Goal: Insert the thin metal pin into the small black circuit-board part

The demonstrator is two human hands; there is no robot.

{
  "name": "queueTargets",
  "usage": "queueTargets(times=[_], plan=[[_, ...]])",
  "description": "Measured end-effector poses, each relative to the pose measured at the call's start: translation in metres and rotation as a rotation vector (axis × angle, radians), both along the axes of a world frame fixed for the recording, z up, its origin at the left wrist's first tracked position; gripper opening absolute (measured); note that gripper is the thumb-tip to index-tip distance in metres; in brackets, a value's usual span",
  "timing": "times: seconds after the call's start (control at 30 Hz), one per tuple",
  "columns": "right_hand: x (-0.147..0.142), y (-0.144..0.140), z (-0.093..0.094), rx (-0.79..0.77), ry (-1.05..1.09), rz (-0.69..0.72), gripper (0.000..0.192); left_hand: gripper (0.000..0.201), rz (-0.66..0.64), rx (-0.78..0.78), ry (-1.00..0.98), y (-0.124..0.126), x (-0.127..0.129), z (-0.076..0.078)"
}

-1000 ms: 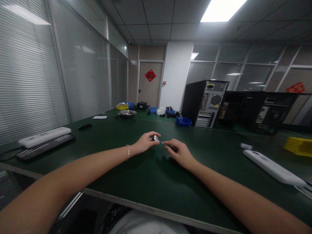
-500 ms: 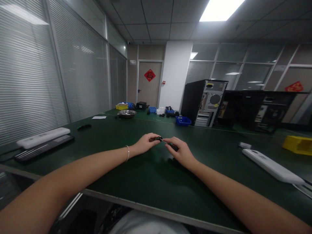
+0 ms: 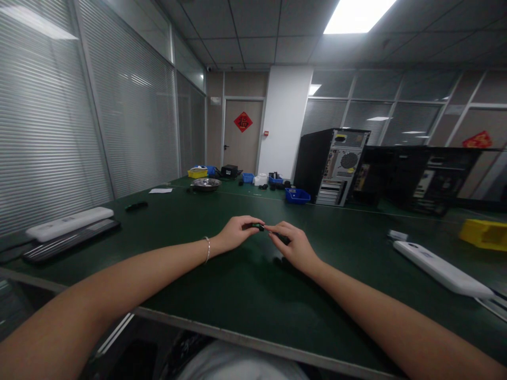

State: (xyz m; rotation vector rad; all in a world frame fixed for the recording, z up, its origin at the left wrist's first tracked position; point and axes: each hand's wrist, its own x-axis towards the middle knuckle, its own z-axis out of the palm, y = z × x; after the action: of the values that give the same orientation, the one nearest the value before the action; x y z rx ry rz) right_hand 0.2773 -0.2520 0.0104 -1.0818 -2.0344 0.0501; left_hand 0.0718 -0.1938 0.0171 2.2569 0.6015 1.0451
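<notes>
My left hand (image 3: 236, 232) pinches a small dark part with a green patch (image 3: 258, 226) between thumb and fingers, over the green tabletop (image 3: 237, 290). Close on its right, my right hand (image 3: 292, 241) is closed around a small dark-handled screwdriver (image 3: 283, 239). Only a bit of the handle shows; fingers hide the rest. The right index fingertip reaches to the small part's right end, and I cannot tell whether it touches. Both hands are held a little above the table.
On the left lie a white power strip (image 3: 71, 222), a dark keyboard-like bar (image 3: 75, 240) and a dark green-edged tool (image 3: 136, 206). Ahead are a metal bowl (image 3: 205, 184) and a blue bin (image 3: 297, 196). Computer towers (image 3: 336, 166) stand right, near another white strip (image 3: 441, 268) and yellow bin (image 3: 485, 234).
The small part has turned in my left fingers and now shows green. The screwdriver's thin metal shaft, visible before, no longer shows, and my right fingertips have shifted slightly. The arms stay nearly still.
</notes>
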Motion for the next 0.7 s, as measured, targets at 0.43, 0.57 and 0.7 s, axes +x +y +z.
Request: queueTargets(times=[0.43,0.57,0.7], plan=[[0.0001,0.0019,-0.0023,-0.06,-0.035,-0.004,0.026,0.023,0.034,0.205,0.115,0.0016,-0.002,-0.0034],[0.0009,0.0053,-0.0064,-0.072,0.008,0.022,0.027,0.021,0.013,0.123,0.097,0.0033,-0.0017,-0.004],[0.0011,0.0075,-0.0088,-0.083,0.051,0.032,0.027,0.023,-0.008,-0.012,0.057,0.0032,-0.0004,-0.0044]])
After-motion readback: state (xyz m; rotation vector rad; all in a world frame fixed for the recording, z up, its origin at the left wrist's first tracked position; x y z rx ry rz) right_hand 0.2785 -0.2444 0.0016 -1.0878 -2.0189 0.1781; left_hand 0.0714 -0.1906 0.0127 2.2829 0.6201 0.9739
